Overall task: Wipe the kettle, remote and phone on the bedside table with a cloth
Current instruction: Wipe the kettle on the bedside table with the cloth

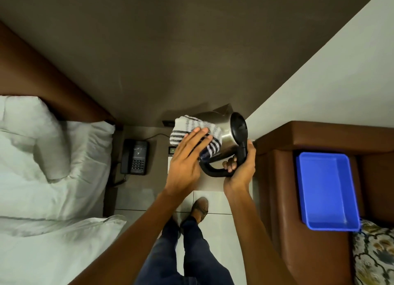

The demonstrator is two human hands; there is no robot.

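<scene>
Two hands hold the work above the bedside table [156,179]. The right hand [239,167] is closed around the black handle [215,171] of the kettle [221,133], fingers curled through the loop, and the kettle hangs in the air, tipped on its side with its black lid [239,127] facing right. The left hand [187,159] lies flat, fingers spread and extended, pressing a striped cloth [191,128] against the steel side of the kettle; it does not clench the cloth, only pins it there with palm and fingers. The cloth wraps over the upper left of the body.

The phone [135,157] lies near the table's left edge, handset on its cradle, keypad toward the front edge, a cord running from it toward the back edge. Just left of the left hand, a small dark object [172,150] with a pale window shows on the table; what it is I cannot tell. The remote is not clearly visible.

A bed [42,178] with white linen stands left of the table. To the right, a brown seat [298,178] carries a blue tray [326,191], next to a patterned cushion [373,252]. Below, the person's shoe [200,207] rests on the tiled floor.
</scene>
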